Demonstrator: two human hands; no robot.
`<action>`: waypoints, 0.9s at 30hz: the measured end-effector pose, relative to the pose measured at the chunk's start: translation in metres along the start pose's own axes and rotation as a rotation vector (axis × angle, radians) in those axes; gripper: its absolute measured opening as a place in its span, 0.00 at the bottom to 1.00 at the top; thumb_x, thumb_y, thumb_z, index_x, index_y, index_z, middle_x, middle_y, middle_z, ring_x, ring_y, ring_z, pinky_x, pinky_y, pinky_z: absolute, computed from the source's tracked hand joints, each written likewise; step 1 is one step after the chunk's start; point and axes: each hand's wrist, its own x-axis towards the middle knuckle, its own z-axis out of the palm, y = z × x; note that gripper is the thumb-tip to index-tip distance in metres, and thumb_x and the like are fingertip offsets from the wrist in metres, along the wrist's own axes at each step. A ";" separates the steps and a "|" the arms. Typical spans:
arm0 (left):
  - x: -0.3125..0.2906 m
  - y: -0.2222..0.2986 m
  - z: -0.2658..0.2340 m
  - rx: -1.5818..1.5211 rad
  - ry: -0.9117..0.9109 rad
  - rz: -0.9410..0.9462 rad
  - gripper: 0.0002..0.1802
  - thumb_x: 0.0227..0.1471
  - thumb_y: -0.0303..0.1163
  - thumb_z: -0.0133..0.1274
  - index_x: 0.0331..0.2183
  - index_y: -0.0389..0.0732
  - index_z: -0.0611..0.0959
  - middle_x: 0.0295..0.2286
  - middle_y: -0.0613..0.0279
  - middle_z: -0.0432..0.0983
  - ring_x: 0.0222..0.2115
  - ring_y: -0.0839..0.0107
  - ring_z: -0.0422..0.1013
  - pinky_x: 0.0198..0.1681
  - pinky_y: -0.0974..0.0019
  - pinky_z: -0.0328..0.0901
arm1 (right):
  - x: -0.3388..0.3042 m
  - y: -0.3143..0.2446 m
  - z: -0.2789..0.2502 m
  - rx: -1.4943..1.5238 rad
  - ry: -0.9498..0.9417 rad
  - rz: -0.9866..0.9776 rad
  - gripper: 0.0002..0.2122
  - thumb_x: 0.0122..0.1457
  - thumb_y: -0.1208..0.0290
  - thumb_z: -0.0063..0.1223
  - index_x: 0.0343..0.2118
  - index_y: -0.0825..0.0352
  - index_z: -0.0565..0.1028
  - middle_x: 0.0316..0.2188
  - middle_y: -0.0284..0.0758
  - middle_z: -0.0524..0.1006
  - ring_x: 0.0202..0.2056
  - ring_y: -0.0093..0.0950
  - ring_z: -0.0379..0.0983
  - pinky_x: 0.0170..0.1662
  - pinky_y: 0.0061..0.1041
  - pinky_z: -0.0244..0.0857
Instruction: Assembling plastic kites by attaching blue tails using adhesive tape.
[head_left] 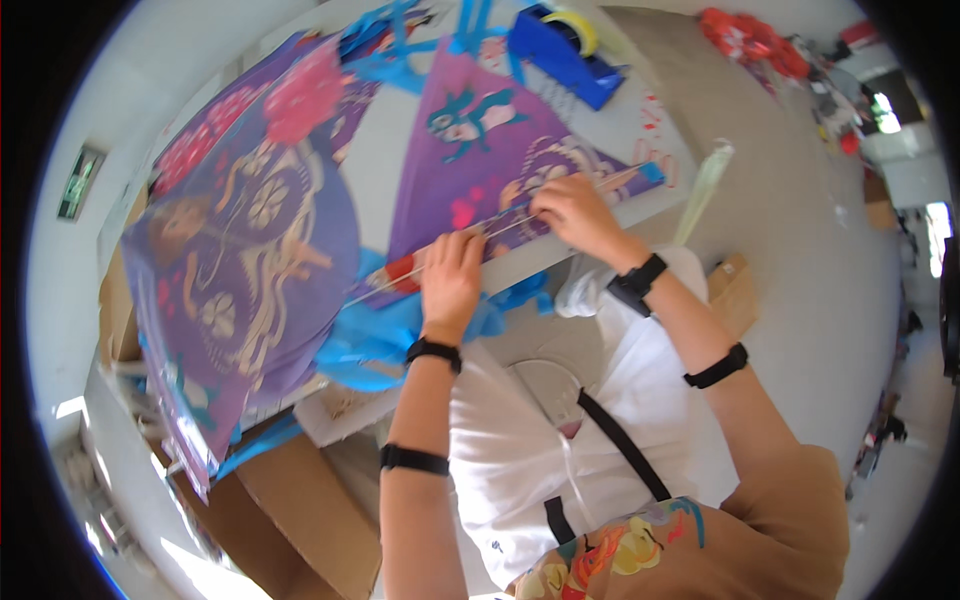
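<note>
A purple kite sail (480, 150), triangular and printed with figures, lies on the table in front of me. A thin pale rod (375, 292) runs along its near edge. My left hand (452, 280) is closed over this edge and the rod, its fingers bent downward. Farther right along the same edge, my right hand (580, 215) pinches the rod and fabric between bent fingers; the fingertips are partly hidden. A small blue patch (652, 173) sits at the sail's right corner. Blue streamers (375, 340) hang beside my left hand.
More printed purple sails (255, 250) are heaped at the left, over the table's side. A blue tape dispenser (570, 60) with yellow tape stands at the far right of the table (640, 105). Below left is an open cardboard box (290, 510). Red items (750, 45) lie on the floor.
</note>
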 end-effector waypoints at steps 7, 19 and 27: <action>0.002 0.006 -0.001 0.050 -0.055 -0.023 0.16 0.46 0.18 0.54 0.39 0.40 0.84 0.39 0.61 0.77 0.42 0.58 0.73 0.46 0.56 0.68 | -0.006 -0.002 0.007 -0.009 -0.015 0.032 0.06 0.51 0.80 0.59 0.28 0.60 0.78 0.29 0.30 0.76 0.37 0.32 0.73 0.45 0.32 0.60; 0.000 0.005 0.000 0.034 -0.126 -0.059 0.16 0.48 0.15 0.53 0.39 0.39 0.84 0.39 0.58 0.75 0.42 0.56 0.72 0.47 0.54 0.70 | -0.007 -0.001 0.011 0.030 -0.023 0.035 0.05 0.52 0.79 0.59 0.29 0.61 0.76 0.29 0.29 0.75 0.36 0.31 0.72 0.45 0.32 0.60; -0.001 0.003 0.001 0.013 -0.110 -0.062 0.18 0.48 0.15 0.52 0.42 0.40 0.83 0.40 0.58 0.74 0.44 0.56 0.72 0.48 0.53 0.67 | 0.007 0.002 -0.001 -0.172 -0.028 -0.182 0.05 0.51 0.80 0.56 0.31 0.64 0.76 0.29 0.32 0.73 0.36 0.31 0.71 0.45 0.31 0.60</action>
